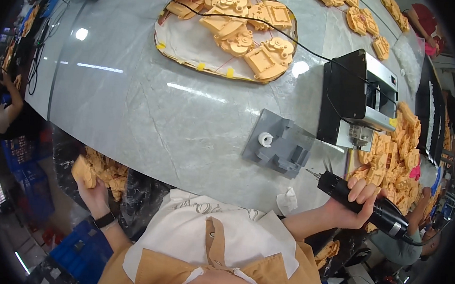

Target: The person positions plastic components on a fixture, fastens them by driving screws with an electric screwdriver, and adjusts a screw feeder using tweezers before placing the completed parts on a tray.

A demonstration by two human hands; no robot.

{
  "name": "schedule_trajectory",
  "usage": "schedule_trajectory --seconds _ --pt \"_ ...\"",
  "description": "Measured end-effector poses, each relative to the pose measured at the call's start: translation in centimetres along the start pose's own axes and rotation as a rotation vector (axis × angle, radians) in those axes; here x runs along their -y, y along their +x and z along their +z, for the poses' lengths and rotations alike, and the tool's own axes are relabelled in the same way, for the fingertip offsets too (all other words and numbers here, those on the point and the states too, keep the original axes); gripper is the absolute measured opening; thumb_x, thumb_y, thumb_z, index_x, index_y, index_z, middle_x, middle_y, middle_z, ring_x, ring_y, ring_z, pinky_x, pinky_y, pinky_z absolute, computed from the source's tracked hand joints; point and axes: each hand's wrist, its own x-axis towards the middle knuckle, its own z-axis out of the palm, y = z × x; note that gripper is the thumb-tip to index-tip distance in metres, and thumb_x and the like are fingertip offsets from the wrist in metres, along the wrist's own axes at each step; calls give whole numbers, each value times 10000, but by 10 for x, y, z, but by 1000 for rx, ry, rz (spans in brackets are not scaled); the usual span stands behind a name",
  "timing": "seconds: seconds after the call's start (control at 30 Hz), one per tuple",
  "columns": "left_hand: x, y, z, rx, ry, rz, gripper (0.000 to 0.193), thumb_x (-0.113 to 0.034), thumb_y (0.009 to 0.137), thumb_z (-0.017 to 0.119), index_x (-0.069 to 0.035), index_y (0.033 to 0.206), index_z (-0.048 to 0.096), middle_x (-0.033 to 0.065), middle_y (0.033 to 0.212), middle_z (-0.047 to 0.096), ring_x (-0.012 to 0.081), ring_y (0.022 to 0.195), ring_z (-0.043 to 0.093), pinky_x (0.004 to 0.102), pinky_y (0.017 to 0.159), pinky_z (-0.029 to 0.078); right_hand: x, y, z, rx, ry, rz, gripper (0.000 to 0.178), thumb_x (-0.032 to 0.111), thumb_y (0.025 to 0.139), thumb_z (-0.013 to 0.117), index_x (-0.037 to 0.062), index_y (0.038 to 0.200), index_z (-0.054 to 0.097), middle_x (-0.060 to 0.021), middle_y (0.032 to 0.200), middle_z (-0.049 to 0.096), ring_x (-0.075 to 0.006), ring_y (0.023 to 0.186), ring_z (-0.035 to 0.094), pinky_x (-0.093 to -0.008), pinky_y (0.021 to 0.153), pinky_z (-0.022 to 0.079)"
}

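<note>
My left hand [95,196] is closed on an orange-yellow plastic housing [83,171], off the table's left front edge. It is above a black-lined bin [70,150] heaped with similar parts [112,174]. At the right, my right hand [358,204] wraps around a black electric screwdriver [334,187]. The screwdriver's bit points left toward a grey fixture block [284,148] on the table, apart from it. A white round piece [264,139] sits on the fixture, with no housing seated there.
Several orange-yellow housings lie on a padded tray [178,48] at the back. Right of the fixture stands a black and silver machine [339,99], beside a large pile of parts [400,163]. A cable [276,28] crosses above the tray. A crumpled white scrap [287,200] lies at the front edge.
</note>
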Motion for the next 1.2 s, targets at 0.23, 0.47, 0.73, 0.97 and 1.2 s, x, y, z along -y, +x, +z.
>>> schedule_trajectory --seconds 0.23,0.47,0.73,0.97,1.2 --pt "90 -101 213 1172 452 646 545 -256 826 554 -6 1286 401 147 1219 503 259 1161 444 383 978 342 -14 -13 10 -16 0 68 355 110 821 444 63 1169 397 -5 618 350 -118 519 394 -302 584 355" --pt "190 -88 401 1063 1900 1073 829 -290 659 708 -7 1322 300 259 1124 530 352 1021 549 399 874 437 7 -23 9 10 -37 24 397 115 811 448 76 1199 373 -8 608 348 -119 491 385 -300 580 361" --pt "181 -91 346 1122 1036 1341 650 -58 664 634 -29 1271 401 181 1212 479 311 1087 488 389 906 412 8 -20 -11 -193 -122 15 367 83 803 448 78 1167 402 -14 615 357 -131 501 386 -305 588 361" --pt "195 -73 301 1107 927 1122 586 23 716 531 -41 1283 400 140 1229 480 237 1053 499 330 900 400 0 -20 -13 -170 -105 96 381 83 798 468 64 1171 397 -12 610 351 -135 508 394 -313 603 367" --pt "191 -92 304 1384 1150 1085 668 -81 713 622 -26 1315 338 178 1233 470 252 1148 470 347 950 386 5 -28 -21 -188 -102 97 380 91 798 474 64 1170 399 -10 609 355 -134 513 403 -316 615 368"
